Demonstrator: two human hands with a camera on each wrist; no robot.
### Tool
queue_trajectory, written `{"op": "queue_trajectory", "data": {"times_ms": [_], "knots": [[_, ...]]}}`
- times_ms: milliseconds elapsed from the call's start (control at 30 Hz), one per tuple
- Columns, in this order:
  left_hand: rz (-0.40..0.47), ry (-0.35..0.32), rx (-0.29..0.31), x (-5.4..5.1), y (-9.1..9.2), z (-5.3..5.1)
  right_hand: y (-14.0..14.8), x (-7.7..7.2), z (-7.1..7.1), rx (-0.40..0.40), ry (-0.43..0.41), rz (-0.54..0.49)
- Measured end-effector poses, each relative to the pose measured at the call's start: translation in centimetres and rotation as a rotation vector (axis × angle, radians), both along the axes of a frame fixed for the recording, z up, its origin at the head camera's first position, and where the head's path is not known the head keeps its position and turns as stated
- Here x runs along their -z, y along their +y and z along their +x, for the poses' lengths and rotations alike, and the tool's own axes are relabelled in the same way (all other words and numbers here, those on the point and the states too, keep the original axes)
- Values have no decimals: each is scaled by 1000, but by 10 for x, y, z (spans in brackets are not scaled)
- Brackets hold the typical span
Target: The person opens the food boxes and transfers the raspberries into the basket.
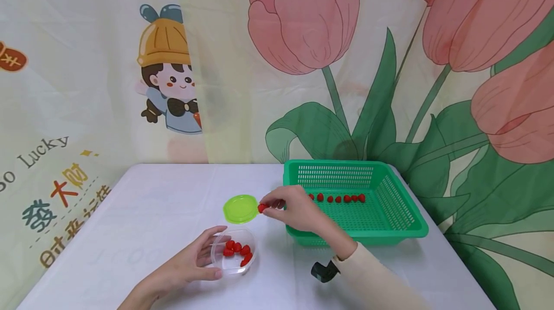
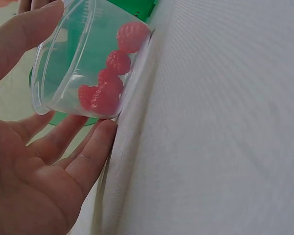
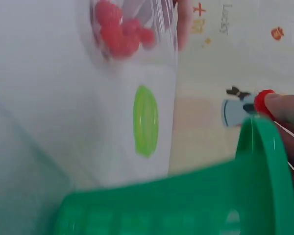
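Note:
A clear round tub point(image 1: 234, 271) with several red raspberries point(image 1: 237, 248) in it stands on the table. My left hand point(image 1: 186, 264) curves round its left side, thumb and fingers at the wall; in the left wrist view the hand point(image 2: 44, 161) touches the tub point(image 2: 68, 58). My right hand point(image 1: 298, 210) pinches one raspberry point(image 1: 262, 208) between thumb and fingers, above the table between the green lid point(image 1: 240, 209) and the basket's left rim. In the right wrist view that raspberry point(image 3: 264, 104) shows at the fingertips, beyond the basket edge.
A green basket point(image 1: 357, 241) stands at the right, with a row of several raspberries point(image 1: 347, 199) inside. The flat green lid lies behind the tub. A black object point(image 1: 324, 272) is at the right wrist. A printed cloth point(image 1: 233, 84) hangs behind the white table point(image 1: 173, 190).

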State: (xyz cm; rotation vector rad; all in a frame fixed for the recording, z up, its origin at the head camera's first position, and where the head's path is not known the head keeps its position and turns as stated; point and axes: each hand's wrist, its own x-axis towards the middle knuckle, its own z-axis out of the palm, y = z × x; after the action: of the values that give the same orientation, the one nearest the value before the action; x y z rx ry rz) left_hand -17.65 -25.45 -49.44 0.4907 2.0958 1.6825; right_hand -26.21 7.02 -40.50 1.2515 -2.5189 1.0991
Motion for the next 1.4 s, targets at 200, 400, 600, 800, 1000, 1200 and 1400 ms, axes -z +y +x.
{"op": "queue_trajectory", "data": {"times_ms": [200, 400, 600, 800, 1000, 1200, 1400], "knots": [[16, -1, 3, 0, 0, 1, 38, 6, -14, 186, -23, -121], [9, 4, 0, 1, 0, 1, 64, 17, -26, 280, -48, -107], [10, -1, 4, 2, 0, 0, 83, 25, -35, 245, -69, 16], [4, 2, 4, 1, 1, 0, 90, 31, -42, 197, -105, 123], [2, -1, 0, 1, 0, 0, 89, 37, -46, 168, -122, 209], [-2, -5, -7, 0, 0, 1, 88, 40, -49, 144, -78, 265], [1, -3, -6, 0, 0, 1, 87, 42, -48, 119, -85, 332]]}}
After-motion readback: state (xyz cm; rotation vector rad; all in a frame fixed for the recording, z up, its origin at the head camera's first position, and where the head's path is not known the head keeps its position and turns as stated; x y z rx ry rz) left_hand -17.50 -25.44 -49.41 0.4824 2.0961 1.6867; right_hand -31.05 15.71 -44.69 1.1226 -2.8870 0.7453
